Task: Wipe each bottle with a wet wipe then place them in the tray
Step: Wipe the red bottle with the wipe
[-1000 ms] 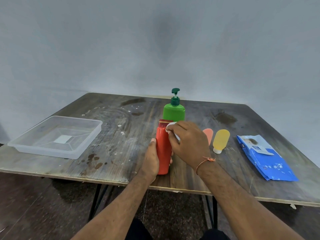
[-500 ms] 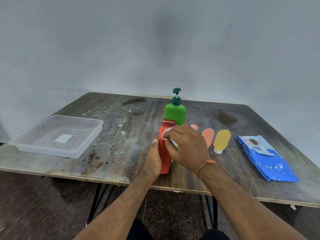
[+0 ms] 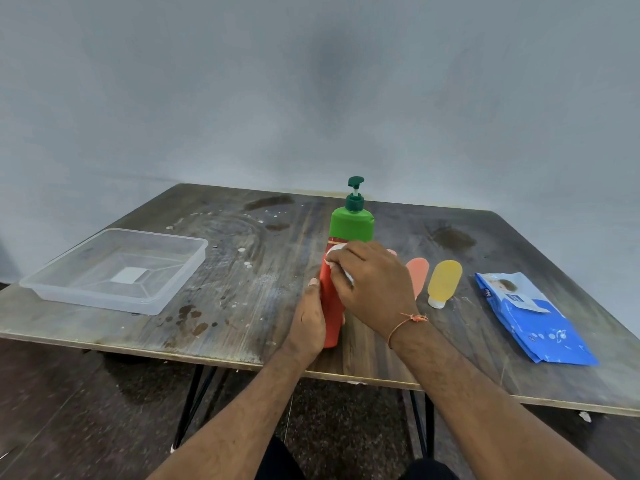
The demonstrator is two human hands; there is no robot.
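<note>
A worn wooden table point(image 3: 242, 299) holds a clear tray point(image 3: 173, 299) well left of the upright red bottle point(image 3: 330, 327). The left hand point(image 3: 308, 323) grips its lower body; the right hand point(image 3: 370, 282) pinches a white wet wipe point(image 3: 334, 252) against its top.

red bottle point(image 3: 331, 318): upright, gripped low by left-hand fingers | white wet wipe point(image 3: 337, 259): pressed on its upper side under right-hand fingers | green pump bottle point(image 3: 351, 225): upright, just behind | clear tray point(image 3: 114, 270): well left of fingers
</note>
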